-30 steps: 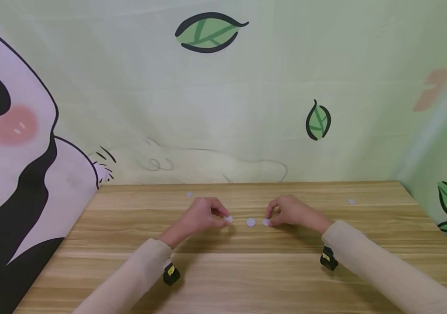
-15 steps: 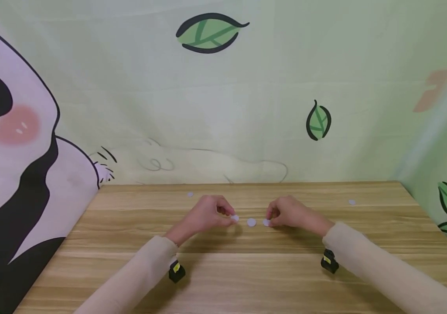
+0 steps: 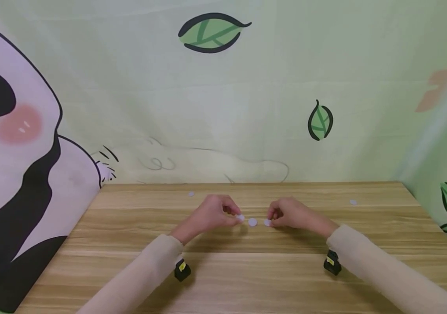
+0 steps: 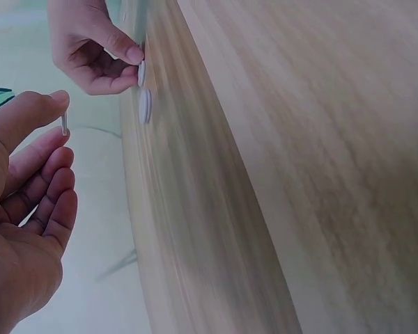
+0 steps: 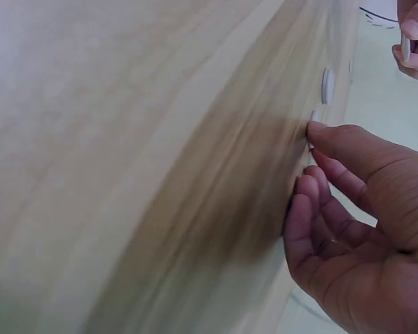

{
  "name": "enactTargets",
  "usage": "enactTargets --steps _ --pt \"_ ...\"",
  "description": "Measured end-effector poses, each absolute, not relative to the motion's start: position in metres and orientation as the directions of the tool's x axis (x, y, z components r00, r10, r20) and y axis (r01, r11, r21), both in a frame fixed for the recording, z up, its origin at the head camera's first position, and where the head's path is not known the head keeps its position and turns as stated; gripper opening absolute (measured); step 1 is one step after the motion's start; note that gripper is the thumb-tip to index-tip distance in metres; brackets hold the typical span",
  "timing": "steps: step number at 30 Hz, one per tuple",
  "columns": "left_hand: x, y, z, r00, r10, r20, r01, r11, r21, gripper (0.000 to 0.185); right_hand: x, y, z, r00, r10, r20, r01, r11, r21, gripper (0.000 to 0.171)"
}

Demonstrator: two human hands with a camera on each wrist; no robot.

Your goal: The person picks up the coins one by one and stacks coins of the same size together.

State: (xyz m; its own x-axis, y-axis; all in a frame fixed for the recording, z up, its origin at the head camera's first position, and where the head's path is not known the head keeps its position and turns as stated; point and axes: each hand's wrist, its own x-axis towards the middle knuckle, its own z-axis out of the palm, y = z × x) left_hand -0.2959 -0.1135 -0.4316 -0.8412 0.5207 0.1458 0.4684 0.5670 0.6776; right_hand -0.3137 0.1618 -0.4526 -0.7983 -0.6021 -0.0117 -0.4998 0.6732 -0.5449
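My left hand (image 3: 211,214) pinches a small white disc (image 3: 240,217) between thumb and index finger. In the left wrist view this disc (image 4: 64,124) shows edge-on, held up off the tabletop. A second white disc (image 3: 252,222) lies flat on the wood between the hands, and its edge looks layered in the left wrist view. To the right of it, my right hand (image 3: 293,212) pinches a third white disc (image 3: 267,222) low at the table, the other fingers curled beneath. The right wrist view shows only a sliver of that disc (image 5: 313,116) past the thumb.
One more white disc (image 3: 191,193) lies near the table's back edge at left, and another (image 3: 353,202) at back right. The wooden table (image 3: 247,279) meets a green cloth backdrop (image 3: 223,109) printed with a panda and leaves. Small black devices (image 3: 182,270) hang at both wrists.
My left hand has carried its disc rightward, closer to the disc lying in the middle. The right hand has stayed nearly in place with its disc.
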Motion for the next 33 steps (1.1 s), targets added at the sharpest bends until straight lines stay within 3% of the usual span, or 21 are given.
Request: enactTargets --steps 5,11,21,33 --pt "-0.298 -0.110 -0.432 -0.831 0.530 0.169 0.488 0.550 0.678 0.011 -0.313 0.170 -0.460 -0.783 -0.620 0.048 -0.515 0.604 -0.609 0.008" --pt "-0.299 -0.107 -0.433 -0.823 0.538 0.182 0.503 0.541 0.674 0.012 -0.311 0.174 -0.465 -0.809 -0.586 0.043 -0.458 0.583 -0.671 0.014" --pt "-0.301 -0.098 -0.434 -0.818 0.548 0.173 0.507 0.546 0.667 0.012 -0.309 0.165 -0.458 -0.819 -0.570 0.060 -0.483 0.630 -0.608 0.011" --pt "-0.309 -0.080 -0.440 -0.815 0.565 0.128 0.486 0.547 0.681 0.014 -0.309 0.168 -0.460 -0.834 -0.548 0.066 -0.459 0.621 -0.636 0.013"
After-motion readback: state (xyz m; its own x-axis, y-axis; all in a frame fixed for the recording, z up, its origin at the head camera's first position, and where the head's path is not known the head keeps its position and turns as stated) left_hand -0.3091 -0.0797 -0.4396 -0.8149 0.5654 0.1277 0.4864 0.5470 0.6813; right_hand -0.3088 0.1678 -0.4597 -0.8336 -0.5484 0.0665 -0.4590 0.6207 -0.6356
